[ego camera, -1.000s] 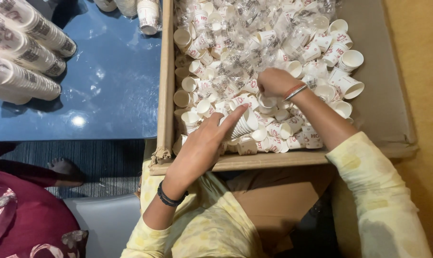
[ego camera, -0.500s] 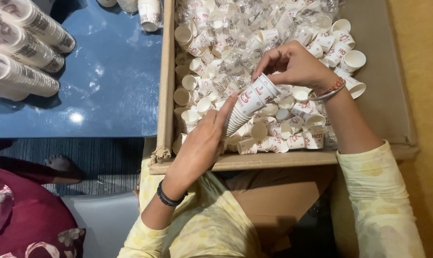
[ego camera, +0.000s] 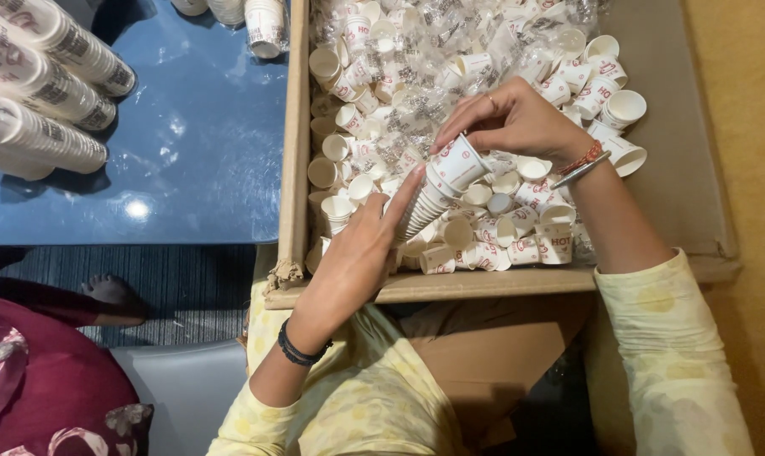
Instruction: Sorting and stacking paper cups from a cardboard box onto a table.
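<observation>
Status: stacking is under way, far from done.

Left hand (ego camera: 361, 245) cradles a nested stack of paper cups (ego camera: 429, 198) from below — fingers run along its side, grip closed around the lower part. The stack tilts up and to the right over the near half of the cardboard box (ego camera: 296, 127). Right hand (ego camera: 517, 122) pinches the top cup (ego camera: 460, 160) at its rim, thumb and fingertips narrow on it, cup seated on the stack or nearly so; I can't tell whether it is pushed fully home.

Done so far, judging by what lies around: several long finished cup sleeves (ego camera: 49, 93) lie side by side on the blue worktop (ego camera: 197, 152) to the left, well apart from the box, and a few more short stacks (ego camera: 264, 25) stand at the worktop's far edge.

Left to do: most of it. Loose cups (ego camera: 526, 219) cover the box floor — white with red print, lying on their sides, upright and upside down, mixed with crumpled clear plastic wrap (ego camera: 450, 51) in the far half. The stack in hand is much shorter than the finished sleeves, so it looks early in its own build.

Another person's foot (ego camera: 112, 291) and dark red garment (ego camera: 36, 388) show at lower left, not involved.
</observation>
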